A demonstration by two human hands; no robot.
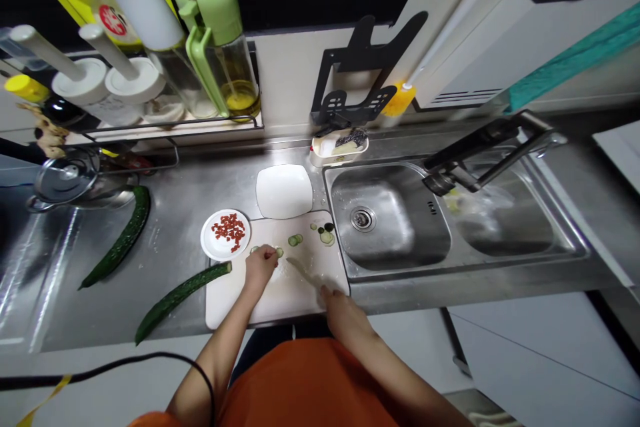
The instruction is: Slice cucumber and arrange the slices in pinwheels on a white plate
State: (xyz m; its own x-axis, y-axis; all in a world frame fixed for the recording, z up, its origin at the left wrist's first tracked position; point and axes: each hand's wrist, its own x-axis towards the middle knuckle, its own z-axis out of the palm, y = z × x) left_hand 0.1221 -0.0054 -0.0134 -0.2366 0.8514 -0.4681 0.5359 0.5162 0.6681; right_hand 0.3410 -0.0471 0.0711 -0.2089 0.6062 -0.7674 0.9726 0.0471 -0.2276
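My right hand (345, 315) grips the handle of a kitchen knife (306, 272), whose blade points up and left over the white cutting board (230, 307). On the board's left half, my left hand (261, 267) pinches its fingertips at a small cucumber slice (279, 252). More cucumber slices (295, 240) lie behind the blade, and cucumber end pieces (327, 228) sit at the right back corner. A cut cucumber (183, 293) rests with its pale end on the board's left edge. Close behind my left hand stands a white plate (207, 240) of chopped reddish bits (230, 230).
An empty-looking white square dish (284, 191) touches the board's back edge. A whole cucumber (123, 240) lies left, near a lidded pot (70, 180). The double sink (390, 213) with a black faucet (470, 153) is right. An oil bottle (220, 33) stands on the rack.
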